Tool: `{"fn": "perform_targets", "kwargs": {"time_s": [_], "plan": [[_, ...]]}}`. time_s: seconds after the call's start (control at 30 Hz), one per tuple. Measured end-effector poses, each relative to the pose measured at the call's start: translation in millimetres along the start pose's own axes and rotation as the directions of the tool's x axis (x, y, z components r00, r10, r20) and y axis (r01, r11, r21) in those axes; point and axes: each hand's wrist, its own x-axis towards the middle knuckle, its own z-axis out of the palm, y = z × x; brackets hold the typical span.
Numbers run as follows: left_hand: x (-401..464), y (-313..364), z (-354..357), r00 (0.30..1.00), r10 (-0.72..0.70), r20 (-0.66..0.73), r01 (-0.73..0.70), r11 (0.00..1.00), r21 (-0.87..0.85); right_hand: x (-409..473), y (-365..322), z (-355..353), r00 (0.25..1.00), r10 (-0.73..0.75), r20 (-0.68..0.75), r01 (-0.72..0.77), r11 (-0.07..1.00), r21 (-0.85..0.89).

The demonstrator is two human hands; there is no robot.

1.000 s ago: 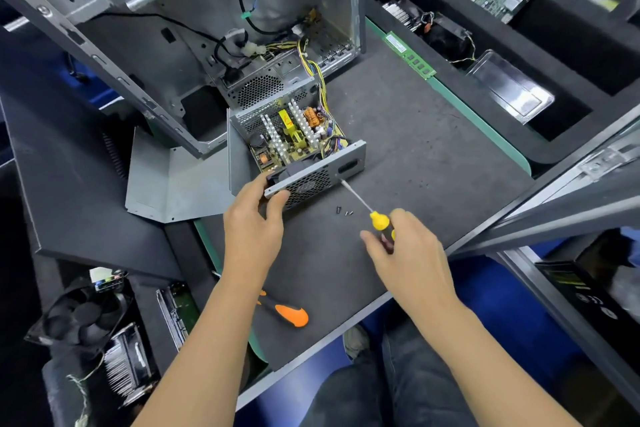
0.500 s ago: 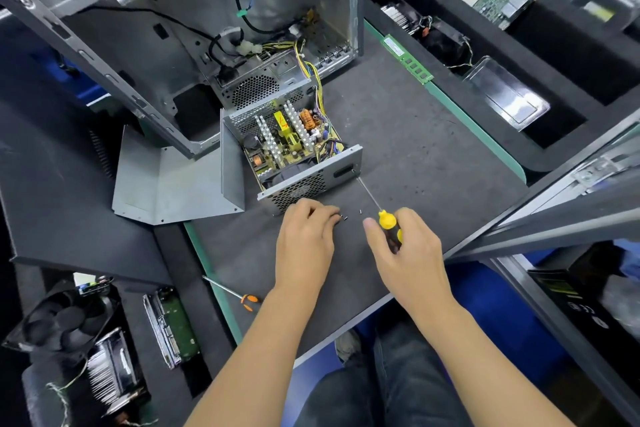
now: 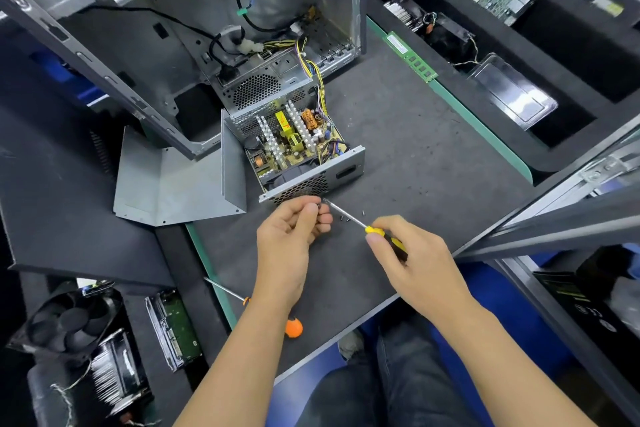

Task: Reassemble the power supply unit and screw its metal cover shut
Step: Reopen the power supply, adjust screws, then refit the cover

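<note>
— Holding anything in that left hand [image 3: 294, 229]?

— Pinching a small screw [image 3: 319, 207] between my thumb and fingertips, just in front of the power supply unit [image 3: 294, 149]. It's tiny; I can barely make it out.

— And the right hand [image 3: 412, 260]?

— My fingers are wrapped round the yellow-and-black handle of the screwdriver [image 3: 367, 227]. Its shaft slants up and left, with the tip right by the screw my left hand has.

— Where's the unit sitting?

— On the dark mat [image 3: 398, 135], top open, circuit board and heat sinks showing, its perforated fan face turned toward me. Yellow wires run from it back into the computer case [image 3: 173, 28] behind.

— The metal cover?

— That bent metal cover [image 3: 180, 184] lies to the left, one upright flap just beside the unit's side. It's off the unit.

— More screws?

— A few loose screws [image 3: 346, 218] lie on the mat, near the screwdriver's shaft.

— Anything else close?

— An orange-handled screwdriver [image 3: 293, 328] lies partly under my left forearm, and a green memory stick [image 3: 410, 55] rests at the mat's far edge.
</note>
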Motion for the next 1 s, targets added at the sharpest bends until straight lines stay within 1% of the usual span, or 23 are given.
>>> {"fn": "perform_targets", "kwargs": {"time_s": [0.07, 0.1, 0.2, 0.37, 0.7, 0.83, 1.0], "plan": [[0, 1, 1, 1.000, -0.006, -0.007, 0.006, 0.998, -0.063, -1, 0, 0, 1.000, -0.010, -0.001, 0.010, 1.000, -0.007], [1, 1, 1, 1.000, -0.004, -0.007, 0.003, 0.998, -0.066, -2, 0, 0, 1.000, -0.012, 0.000, 0.012, 1.000, -0.010], [1, 1, -1, 1.000, 0.011, 0.001, -0.011, 1.000, -0.025, -2, -1, 1, 1.000, -0.009, -0.004, 0.009, 1.000, -0.018], [4, 0, -5, 1.000, 0.024, 0.016, -0.025, 0.996, 0.090, -2, -1, 2, 1.000, 0.014, -0.004, -0.014, 0.999, -0.039], [7, -6, -10, 0.999, -0.002, 0.032, -0.003, 0.990, 0.139, 0, -2, 3, 0.998, 0.049, 0.034, -0.048, 0.998, -0.033], [5, -5, -7, 0.999, -0.030, 0.023, 0.028, 0.995, 0.093, 0, -4, 3, 0.995, 0.079, 0.060, -0.079, 0.997, -0.001], [4, -1, 0, 0.993, -0.107, -0.046, 0.106, 0.994, -0.021, -2, -7, 5, 0.987, 0.139, 0.086, -0.147, 0.985, 0.095]]}}
